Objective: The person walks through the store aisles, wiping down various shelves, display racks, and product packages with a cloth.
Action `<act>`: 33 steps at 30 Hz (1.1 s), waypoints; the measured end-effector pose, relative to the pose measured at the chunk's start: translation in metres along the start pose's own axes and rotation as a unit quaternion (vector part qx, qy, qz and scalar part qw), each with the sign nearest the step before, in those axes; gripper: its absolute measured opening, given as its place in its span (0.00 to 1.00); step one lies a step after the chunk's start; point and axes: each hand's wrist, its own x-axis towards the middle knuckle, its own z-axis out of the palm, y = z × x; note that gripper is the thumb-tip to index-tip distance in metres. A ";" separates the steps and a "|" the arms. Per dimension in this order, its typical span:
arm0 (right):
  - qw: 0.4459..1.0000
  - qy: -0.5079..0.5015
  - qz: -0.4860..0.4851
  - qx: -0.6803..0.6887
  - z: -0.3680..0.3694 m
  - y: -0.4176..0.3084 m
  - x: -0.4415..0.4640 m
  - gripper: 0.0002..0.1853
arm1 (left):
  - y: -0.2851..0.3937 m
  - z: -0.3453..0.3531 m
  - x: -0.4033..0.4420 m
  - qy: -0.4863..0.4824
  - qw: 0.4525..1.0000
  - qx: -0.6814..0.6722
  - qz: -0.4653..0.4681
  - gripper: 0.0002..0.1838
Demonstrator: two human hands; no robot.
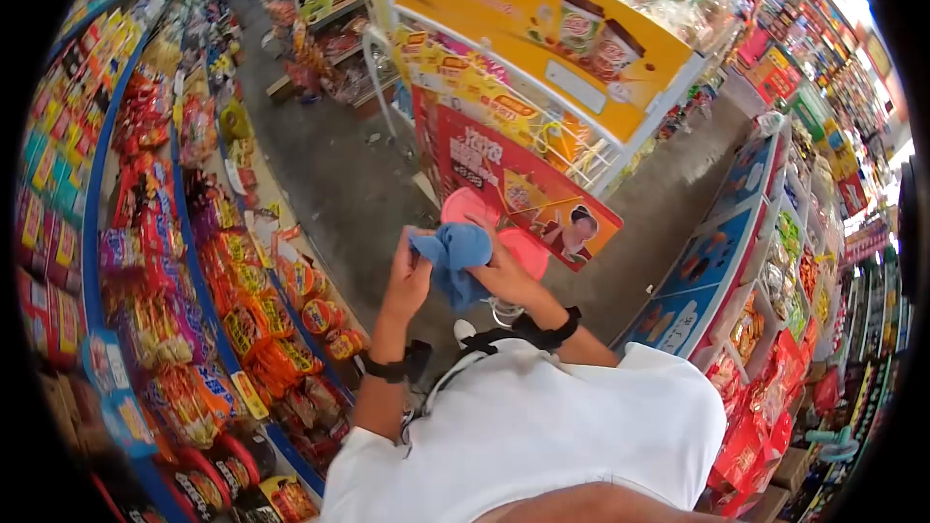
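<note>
Blue cloth (455, 250), plain and unpatterned, against coral-pink stools (526, 253) of one flat colour. The shirt (542, 416) is solid white; the wristbands (547, 327) are black. Behind, a yellow-orange sign (523, 24) carries white lettering and brown-and-white cup pictures — below it, a red panel (513, 184) with white lettering. Shelf edges (97, 174) are blue — their packets (257, 315) mix orange, red, yellow and purple. The floor (320, 165) is grey.
</note>
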 end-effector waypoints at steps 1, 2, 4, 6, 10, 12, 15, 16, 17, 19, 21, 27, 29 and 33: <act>0.999 -0.013 -0.042 -0.026 -0.003 0.000 0.003 0.32 | 0.021 0.004 0.015 -0.090 0.995 0.043 0.027 0.12; 0.994 -0.027 -0.085 -0.054 -0.010 -0.003 0.009 0.34 | 0.038 0.010 0.033 -0.179 0.978 0.086 0.059 0.12; 0.987 0.034 -0.101 -0.121 -0.011 -0.048 0.004 0.34 | 0.061 0.021 0.060 -0.245 0.964 0.064 0.076 0.12; 0.968 0.111 -0.129 -0.184 -0.024 -0.065 -0.007 0.34 | 0.080 0.032 0.082 -0.313 0.946 0.044 0.075 0.13; 0.929 0.227 -0.097 -0.275 -0.037 -0.130 -0.043 0.30 | 0.115 0.049 0.143 -0.342 0.886 0.134 0.281 0.14; 0.876 0.292 -0.141 -0.356 -0.040 -0.152 -0.066 0.29 | 0.128 0.046 0.173 -0.288 0.872 0.168 0.359 0.13; 0.762 0.415 -0.114 -0.483 -0.050 -0.158 -0.098 0.29 | 0.128 0.026 0.234 -0.174 0.867 0.169 0.436 0.11; 0.753 0.434 -0.104 -0.484 -0.050 -0.157 -0.100 0.29 | 0.128 0.019 0.255 -0.135 0.877 0.143 0.439 0.10; 0.737 0.490 -0.140 -0.444 -0.053 -0.157 -0.098 0.28 | 0.128 0.010 0.274 -0.097 0.887 0.117 0.436 0.08; 0.705 0.558 -0.159 -0.408 -0.051 -0.147 -0.093 0.28 | 0.123 -0.023 0.327 -0.044 0.902 0.132 0.409 0.06; 0.695 0.643 -0.183 -0.266 -0.053 -0.121 -0.080 0.26 | 0.119 -0.047 0.370 0.020 0.927 0.117 0.357 0.07; 0.524 0.667 -0.192 -0.493 -0.063 -0.169 -0.040 0.22 | 0.095 -0.103 0.443 0.030 0.935 0.094 0.341 0.17; 0.500 0.671 -0.203 -0.508 -0.083 -0.192 -0.029 0.21 | 0.068 -0.113 0.461 -0.037 0.950 0.063 0.304 0.21; 0.588 0.637 -0.194 -0.459 -0.115 -0.189 -0.016 0.24 | 0.051 -0.107 0.440 -0.198 0.943 0.140 0.230 0.25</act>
